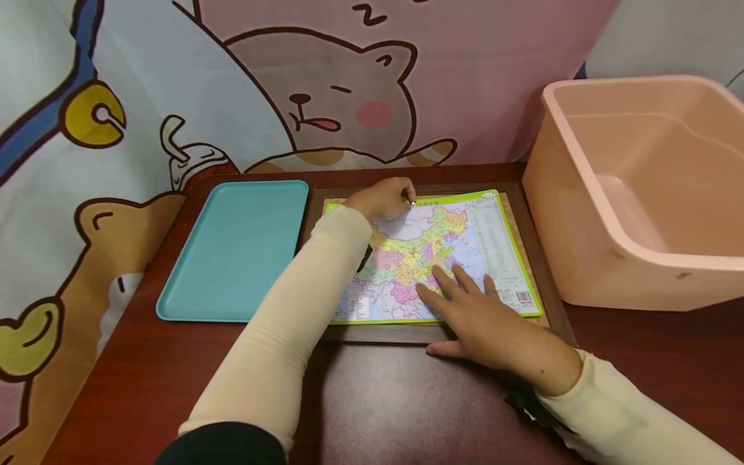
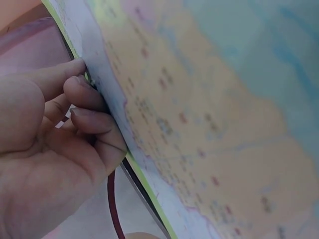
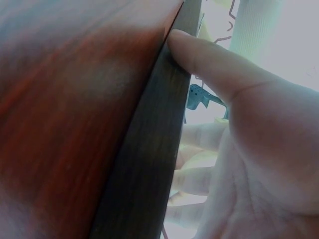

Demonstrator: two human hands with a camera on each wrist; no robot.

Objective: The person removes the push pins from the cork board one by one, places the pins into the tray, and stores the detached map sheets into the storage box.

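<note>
The left hand (image 1: 385,198) reaches across to the far edge of the map (image 1: 430,258), its fingers (image 2: 92,107) curled and pinching that thin, green-bordered edge near the top left corner. The right hand (image 1: 488,323) lies flat on the near right part of the map, fingers straight and spread, pressing down, while its thumb (image 3: 199,55) rests against the dark frame (image 1: 378,334).

The map is a glossy, printed sheet, rectangular, with patches of yellow, pink and pale blue and a lime border. It sits in the dark wooden frame, on a cork-like backing that shows along the right side. The frame lies on a reddish-brown, wood-grain table (image 1: 145,374).

The left forearm, in a cream sleeve, crosses over the map's left part and hides it. Just left of the frame lies a smooth teal tray (image 1: 232,252) with rounded corners. To the right stands a large peach plastic tub (image 1: 633,194). A cartoon-printed cloth (image 1: 174,77) hangs behind.
</note>
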